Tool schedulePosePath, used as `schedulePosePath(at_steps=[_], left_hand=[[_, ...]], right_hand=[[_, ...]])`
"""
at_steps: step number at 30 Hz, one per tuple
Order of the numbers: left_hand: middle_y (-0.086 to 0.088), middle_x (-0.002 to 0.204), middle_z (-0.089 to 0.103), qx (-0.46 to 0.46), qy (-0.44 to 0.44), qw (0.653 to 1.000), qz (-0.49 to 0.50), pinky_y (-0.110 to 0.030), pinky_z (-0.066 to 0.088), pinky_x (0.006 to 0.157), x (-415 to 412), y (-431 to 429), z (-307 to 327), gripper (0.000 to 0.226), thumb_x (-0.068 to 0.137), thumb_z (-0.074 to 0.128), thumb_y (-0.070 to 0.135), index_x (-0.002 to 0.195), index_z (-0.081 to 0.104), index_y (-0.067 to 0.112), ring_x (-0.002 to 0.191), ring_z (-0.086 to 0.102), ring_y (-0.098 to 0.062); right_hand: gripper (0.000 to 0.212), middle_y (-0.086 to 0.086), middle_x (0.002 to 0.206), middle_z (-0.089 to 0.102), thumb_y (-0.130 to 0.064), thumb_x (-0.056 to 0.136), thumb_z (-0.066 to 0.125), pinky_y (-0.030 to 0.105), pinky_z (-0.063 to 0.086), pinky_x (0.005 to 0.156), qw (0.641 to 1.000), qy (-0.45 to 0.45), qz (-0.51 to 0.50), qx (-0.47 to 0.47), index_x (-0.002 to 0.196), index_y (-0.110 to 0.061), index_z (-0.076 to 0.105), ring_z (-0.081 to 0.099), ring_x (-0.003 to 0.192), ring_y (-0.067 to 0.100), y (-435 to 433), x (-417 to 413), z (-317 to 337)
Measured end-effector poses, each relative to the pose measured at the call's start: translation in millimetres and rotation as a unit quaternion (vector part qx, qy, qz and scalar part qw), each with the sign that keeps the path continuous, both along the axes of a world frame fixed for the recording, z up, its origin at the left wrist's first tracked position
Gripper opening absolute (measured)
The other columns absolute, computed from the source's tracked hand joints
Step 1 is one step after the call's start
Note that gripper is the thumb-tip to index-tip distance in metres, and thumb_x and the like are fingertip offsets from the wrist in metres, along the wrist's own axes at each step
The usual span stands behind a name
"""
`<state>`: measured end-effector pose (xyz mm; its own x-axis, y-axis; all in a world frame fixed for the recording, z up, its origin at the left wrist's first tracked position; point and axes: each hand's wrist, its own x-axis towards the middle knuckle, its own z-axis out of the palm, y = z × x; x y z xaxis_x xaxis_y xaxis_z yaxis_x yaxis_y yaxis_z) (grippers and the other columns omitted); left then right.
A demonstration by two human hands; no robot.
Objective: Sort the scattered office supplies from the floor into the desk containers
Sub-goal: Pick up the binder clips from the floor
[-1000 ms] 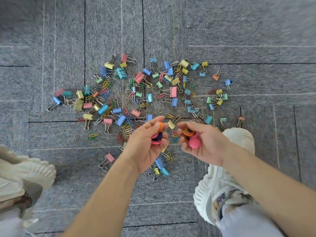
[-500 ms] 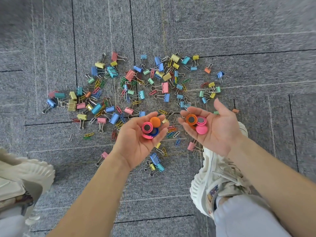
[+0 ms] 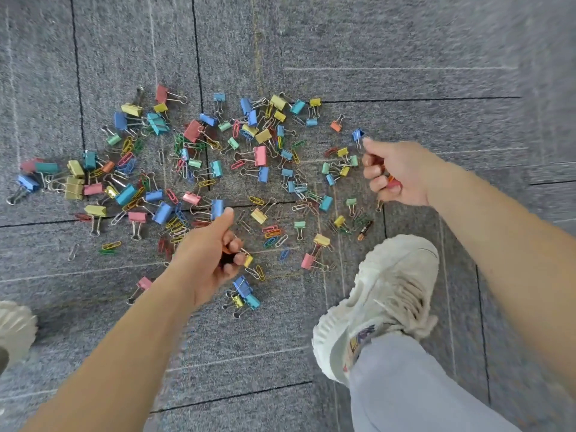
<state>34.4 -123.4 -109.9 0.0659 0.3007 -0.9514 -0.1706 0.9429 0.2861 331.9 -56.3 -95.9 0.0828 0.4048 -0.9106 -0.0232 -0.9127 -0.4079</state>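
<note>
On the grey carpet-tile floor (image 3: 405,42), crossed by dark seams, lies a wide scatter of coloured binder clips (image 3: 260,155) and paper clips (image 3: 271,233), spread from the far left to just short of the right hand. No brand or writing can be read on any of them; a coloured patch on the side of the white sneaker (image 3: 389,294) is too blurred to make out. That sneaker stands on the carpet at lower right, below a pale grey trouser leg (image 3: 414,388), and the toe of a second white shoe (image 3: 14,328) shows at the left edge.

Both bare forearms reach forward from the bottom of the view, well apart. The left hand (image 3: 207,255) is curled into a fist above the near edge of the scatter, thumb laid forward; something dark and orange shows between its fingers, though what it is cannot be told. The right hand (image 3: 397,173) is likewise closed in a fist at the right end of the scatter, with a bit of red-orange showing between its fingers. A small blue binder clip (image 3: 357,134) lies just beside its topmost knuckle.
</note>
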Motion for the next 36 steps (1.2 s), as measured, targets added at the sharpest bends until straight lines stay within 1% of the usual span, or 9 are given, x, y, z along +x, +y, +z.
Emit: schedulePosePath(at_steps=[4,9,14,16,21,27,29,32,36], left_hand=[[-0.004,0.062,0.054,0.013,0.018,1.0,-0.012,-0.021,0.042,0.037,-13,-2,-4,0.049,0.095,0.059,0.036,0.054,0.043,0.016,0.054,0.056,-0.017],[-0.002,0.058,0.046,-0.001,0.013,0.998,-0.055,-0.019,0.028,0.035,-11,-10,-4,0.048,0.096,0.058,0.033,0.055,0.041,0.016,0.048,0.044,-0.014],[-0.002,0.056,0.042,-0.007,0.049,0.991,-0.125,-0.025,0.02,0.045,4,-16,0,0.045,0.097,0.06,0.033,0.06,0.041,0.016,0.046,0.038,-0.015],[-0.003,0.057,0.041,-0.008,0.057,0.99,-0.127,-0.026,0.019,0.047,4,-18,-1,0.046,0.097,0.06,0.034,0.059,0.042,0.016,0.044,0.039,-0.015],[-0.002,0.055,0.044,-0.01,0.058,0.989,-0.132,-0.027,0.02,0.046,-3,-20,-6,0.047,0.097,0.059,0.033,0.057,0.044,0.015,0.045,0.04,-0.015],[-0.002,0.055,0.047,-0.016,0.059,0.987,-0.15,-0.026,0.024,0.044,-2,-21,-11,0.045,0.096,0.06,0.033,0.058,0.048,0.014,0.047,0.04,-0.016],[-0.002,0.056,0.047,-0.02,0.056,0.987,-0.148,-0.024,0.024,0.042,0,-22,-12,0.044,0.096,0.059,0.033,0.059,0.047,0.013,0.047,0.04,-0.015],[-0.001,0.056,0.047,-0.027,0.052,0.988,-0.139,-0.023,0.024,0.04,2,-22,-12,0.042,0.097,0.06,0.032,0.061,0.047,0.014,0.045,0.041,-0.014],[-0.001,0.057,0.049,-0.027,0.052,0.989,-0.133,-0.023,0.025,0.04,2,-20,-13,0.038,0.096,0.061,0.03,0.063,0.048,0.014,0.046,0.042,-0.014]], right_hand=[[0.037,-0.005,0.057,0.038,-0.041,0.104,0.041,0.015,0.017,0.031,0.998,-0.056,0.002,0.002,0.08,-0.016,0.052,0.03,0.042,0.007,6,12,-10],[0.034,-0.002,0.057,0.043,-0.042,0.096,0.059,0.018,0.022,0.035,0.981,-0.134,0.141,-0.018,0.081,-0.011,0.063,0.035,0.042,0.011,-15,13,-18],[0.047,0.007,0.054,0.057,-0.049,0.079,0.075,0.029,0.047,0.058,0.822,-0.354,0.438,-0.088,0.069,-0.005,0.062,0.055,0.052,0.022,-41,6,-44],[0.048,0.01,0.057,0.059,-0.046,0.077,0.078,0.033,0.054,0.068,0.798,-0.37,0.461,-0.117,0.063,-0.005,0.057,0.062,0.06,0.025,-39,-1,-52],[0.065,0.012,0.106,0.065,-0.068,0.064,0.076,0.047,0.05,0.092,0.748,-0.382,0.512,-0.183,0.084,-0.01,0.054,0.064,0.1,0.035,-31,-8,-52],[0.052,0.004,0.084,0.056,-0.05,0.071,0.08,0.043,0.051,0.092,0.707,-0.359,0.56,-0.24,0.086,-0.01,0.05,0.064,0.097,0.031,-35,-16,-53],[0.052,0.006,0.087,0.059,-0.048,0.065,0.083,0.042,0.051,0.09,0.705,-0.353,0.556,-0.263,0.09,-0.01,0.057,0.064,0.093,0.031,-34,-15,-55],[0.087,0.009,0.092,0.06,-0.056,0.05,0.083,0.044,0.05,0.094,0.705,-0.317,0.56,-0.298,0.117,-0.008,0.054,0.064,0.096,0.033,-40,-11,-71],[0.064,0.006,0.116,0.061,-0.048,0.072,0.082,0.04,0.046,0.08,0.696,-0.362,0.56,-0.265,0.121,-0.017,0.054,0.062,0.108,0.032,-43,-28,-46]])
